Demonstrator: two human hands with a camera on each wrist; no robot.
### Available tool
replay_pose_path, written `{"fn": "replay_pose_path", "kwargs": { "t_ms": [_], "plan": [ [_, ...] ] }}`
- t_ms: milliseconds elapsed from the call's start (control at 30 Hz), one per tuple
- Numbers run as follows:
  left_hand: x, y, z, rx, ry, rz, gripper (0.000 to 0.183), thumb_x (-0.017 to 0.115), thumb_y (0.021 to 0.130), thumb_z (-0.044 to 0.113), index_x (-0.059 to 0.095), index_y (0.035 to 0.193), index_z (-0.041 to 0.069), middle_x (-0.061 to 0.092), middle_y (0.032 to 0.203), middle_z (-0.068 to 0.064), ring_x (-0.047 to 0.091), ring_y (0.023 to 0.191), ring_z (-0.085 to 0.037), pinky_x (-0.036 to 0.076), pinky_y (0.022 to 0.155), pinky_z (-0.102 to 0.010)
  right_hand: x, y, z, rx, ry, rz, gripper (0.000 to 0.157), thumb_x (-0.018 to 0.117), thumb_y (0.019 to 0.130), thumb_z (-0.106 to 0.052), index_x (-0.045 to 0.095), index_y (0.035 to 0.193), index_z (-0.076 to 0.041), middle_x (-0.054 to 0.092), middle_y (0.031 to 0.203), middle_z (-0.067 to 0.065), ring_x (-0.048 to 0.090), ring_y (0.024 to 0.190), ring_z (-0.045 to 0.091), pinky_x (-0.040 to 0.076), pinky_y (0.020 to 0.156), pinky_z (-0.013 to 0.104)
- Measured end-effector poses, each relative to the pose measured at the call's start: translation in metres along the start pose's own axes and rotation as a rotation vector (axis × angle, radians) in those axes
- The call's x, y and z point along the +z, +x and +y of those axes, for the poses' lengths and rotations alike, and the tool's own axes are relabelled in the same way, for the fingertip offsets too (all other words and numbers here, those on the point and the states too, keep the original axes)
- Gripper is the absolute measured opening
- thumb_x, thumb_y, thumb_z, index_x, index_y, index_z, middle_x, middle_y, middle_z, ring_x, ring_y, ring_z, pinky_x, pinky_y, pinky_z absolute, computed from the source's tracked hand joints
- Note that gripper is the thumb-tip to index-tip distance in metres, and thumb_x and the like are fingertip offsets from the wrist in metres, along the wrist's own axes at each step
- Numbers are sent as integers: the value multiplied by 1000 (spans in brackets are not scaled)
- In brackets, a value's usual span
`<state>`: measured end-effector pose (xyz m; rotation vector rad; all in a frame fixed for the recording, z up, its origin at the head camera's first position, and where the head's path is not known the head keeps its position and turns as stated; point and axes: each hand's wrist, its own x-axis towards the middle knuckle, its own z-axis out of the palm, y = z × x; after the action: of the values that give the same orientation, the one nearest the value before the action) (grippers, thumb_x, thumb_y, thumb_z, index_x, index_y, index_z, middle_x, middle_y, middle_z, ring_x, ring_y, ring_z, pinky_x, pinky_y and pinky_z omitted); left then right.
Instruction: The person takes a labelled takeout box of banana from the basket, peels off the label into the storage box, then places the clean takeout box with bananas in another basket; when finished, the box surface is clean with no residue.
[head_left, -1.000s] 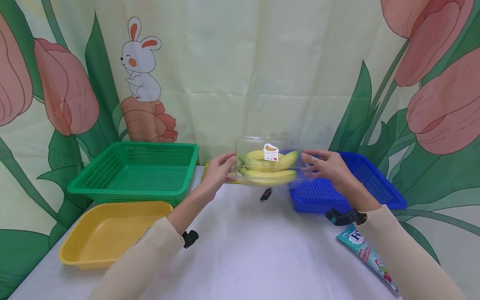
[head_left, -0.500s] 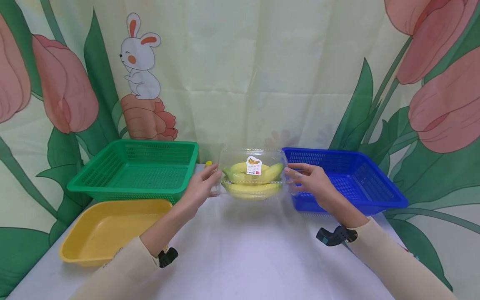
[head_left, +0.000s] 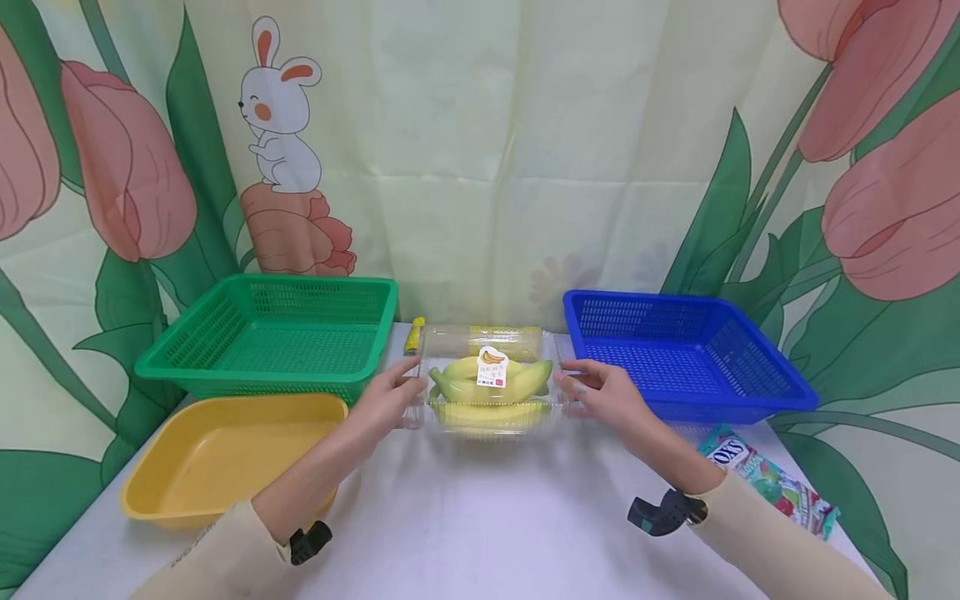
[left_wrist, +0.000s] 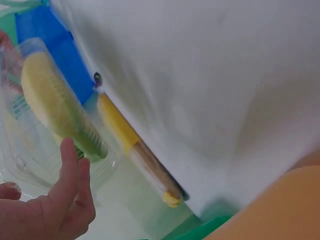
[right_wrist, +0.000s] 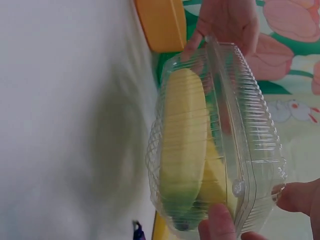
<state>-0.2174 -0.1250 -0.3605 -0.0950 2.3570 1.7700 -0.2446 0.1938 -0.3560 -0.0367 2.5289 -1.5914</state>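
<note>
Drawing our banana clamshell [head_left: 491,385] nearer the surface's [head_left: 480,508] front edge, apparently mid-carry, left hand [head_left: 386,396] and right hand [head_left: 609,393] fingers clamp it.

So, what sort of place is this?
Probably a staged indoor tabletop set rather than an everyday room: a tulip-and-rabbit backdrop hangs behind a white table, where a green basket and a blue basket stand toward opposite sides.
</note>
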Motion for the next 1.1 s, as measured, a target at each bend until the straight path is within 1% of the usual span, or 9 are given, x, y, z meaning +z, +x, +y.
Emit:
{"fn": "replay_pose_path", "kwargs": {
  "t_ms": [133,233,367,500,700,800,900,1100],
  "plan": [
    [3,-2,-10,-25,46,-2,63,51,110,26,30,167,11,48,156,-30,56,139,-44,63,95,-43,5,-4,9,19,-8,-15,56,68,105,-30,54,151,0,65,142,28,75,114,29,67,88,38],
    [5,-3,-16,-31,79,-8,64,52,110,27,30,167,11,50,153,-30,59,135,-41,61,98,-47,9,-6,15,41,-9,-21,52,68,105,-27,57,148,-1,68,138,27,75,112,27,67,87,37],
    [7,-4,-22,-49,120,-8,65,54,110,28,30,167,12,52,152,-29,61,130,-39,57,103,-50,13,-6,25,52,4,-35,51,68,105,-25,56,147,0,69,135,26,75,112,29,67,88,39],
    [8,-4,-26,-56,133,-10,66,55,109,29,30,167,12,53,151,-28,61,128,-38,57,103,-52,16,-7,30,64,-3,-37,50,68,105,-25,57,147,0,70,133,25,75,110,27,67,88,39],
    [10,-4,-32,-58,142,-10,68,57,108,28,30,167,12,55,150,-27,64,123,-36,58,100,-49,21,-10,32,79,-13,-18,47,69,104,-22,59,144,0,70,131,25,75,106,23,67,86,38],
    [11,-4,-35,-57,145,-7,70,59,107,27,29,167,12,55,150,-27,64,124,-36,59,100,-50,22,-11,33,86,-19,-14,46,70,104,-24,59,142,0,70,128,24,74,106,23,67,83,37],
    [13,-5,-36,-55,149,-5,72,61,106,27,28,168,11,54,150,-27,62,128,-38,58,103,-53,23,-10,35,87,-28,-17,46,69,104,-24,58,141,0,70,126,22,73,108,24,67,81,37],
    [15,-6,-37,-57,153,-7,72,61,107,26,26,168,11,51,153,-27,58,134,-41,55,107,-58,23,-10,37,89,-24,-32,46,68,105,-24,57,142,0,69,128,23,73,111,27,68,80,37]
  ]
}}
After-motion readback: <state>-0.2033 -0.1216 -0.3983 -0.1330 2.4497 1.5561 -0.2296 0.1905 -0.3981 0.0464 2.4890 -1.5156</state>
